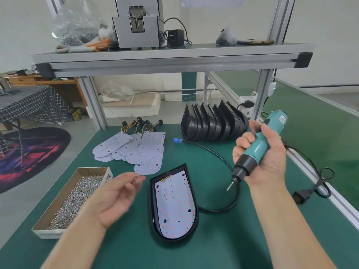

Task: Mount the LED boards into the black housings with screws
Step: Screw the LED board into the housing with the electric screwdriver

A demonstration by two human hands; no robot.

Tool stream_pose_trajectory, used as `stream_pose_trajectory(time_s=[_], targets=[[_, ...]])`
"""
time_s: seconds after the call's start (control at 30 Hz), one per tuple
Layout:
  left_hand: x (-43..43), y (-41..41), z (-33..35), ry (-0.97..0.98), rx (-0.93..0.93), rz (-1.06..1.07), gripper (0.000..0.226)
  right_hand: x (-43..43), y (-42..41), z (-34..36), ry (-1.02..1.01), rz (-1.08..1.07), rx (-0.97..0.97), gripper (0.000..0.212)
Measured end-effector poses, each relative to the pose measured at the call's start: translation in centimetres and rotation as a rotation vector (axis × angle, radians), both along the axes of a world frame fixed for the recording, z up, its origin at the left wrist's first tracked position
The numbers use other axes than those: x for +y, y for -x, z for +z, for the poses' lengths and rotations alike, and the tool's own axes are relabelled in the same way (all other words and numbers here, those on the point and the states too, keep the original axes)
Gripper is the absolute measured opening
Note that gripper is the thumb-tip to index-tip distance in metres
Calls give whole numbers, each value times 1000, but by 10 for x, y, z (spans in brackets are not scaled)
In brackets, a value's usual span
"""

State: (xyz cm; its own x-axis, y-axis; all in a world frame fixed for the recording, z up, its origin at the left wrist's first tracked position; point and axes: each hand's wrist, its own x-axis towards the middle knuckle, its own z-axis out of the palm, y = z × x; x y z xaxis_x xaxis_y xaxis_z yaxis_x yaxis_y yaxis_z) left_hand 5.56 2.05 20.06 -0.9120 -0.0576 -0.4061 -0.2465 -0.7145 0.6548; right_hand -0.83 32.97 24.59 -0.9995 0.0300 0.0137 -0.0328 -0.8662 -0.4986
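Green bench mat [223,239] carried one housing [152,208] lying open side up between the hands, with one LED board [174,202] seated inside, presumably so that its holes faced the driver. Right hand [268,158] was clamped round the single screwdriver [258,146], bit angled down toward the board for driving. Left hand [114,197] hovered beside the one screw box [71,200], its fingertips too blurred to tell whether they pinched a screw, while about six loose boards [136,150] and roughly nine nested housings [211,125] lay behind within reach.
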Motion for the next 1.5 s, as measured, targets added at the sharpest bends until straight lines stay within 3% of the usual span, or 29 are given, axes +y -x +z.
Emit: stream_pose_trajectory(time_s=[0.1, 0.2, 0.3, 0.4, 0.63, 0.93, 1.13, 1.37, 1.5], targets=[[38, 6, -2, -126, -37, -135, 30, -21, 4, 8, -83, -22, 9, 20], [61, 15, -1, -118, -35, -176, 30, -43, 8, 11, -177, -123, 20, 19], [74, 20, -1, -93, -51, -173, 19, -59, 12, 14, -160, -148, 47, 31], [82, 19, 1, -72, -88, -183, 9, -69, 14, 15, -146, -155, 71, 19], [85, 14, -3, -272, -108, -170, 20, -85, 8, 22, -220, -336, 136, 21], [92, 14, -1, -353, -93, -117, 23, -88, 2, 28, -289, -396, 176, 26], [100, 14, -2, -250, -48, -55, 9, -87, -1, 27, -293, -441, 119, 26], [113, 14, -1, 50, 181, 101, 2, -81, 3, 22, -148, -514, -149, 17], [119, 12, 0, -10, 110, 95, 7, -80, 2, 17, -147, -493, -110, 18]])
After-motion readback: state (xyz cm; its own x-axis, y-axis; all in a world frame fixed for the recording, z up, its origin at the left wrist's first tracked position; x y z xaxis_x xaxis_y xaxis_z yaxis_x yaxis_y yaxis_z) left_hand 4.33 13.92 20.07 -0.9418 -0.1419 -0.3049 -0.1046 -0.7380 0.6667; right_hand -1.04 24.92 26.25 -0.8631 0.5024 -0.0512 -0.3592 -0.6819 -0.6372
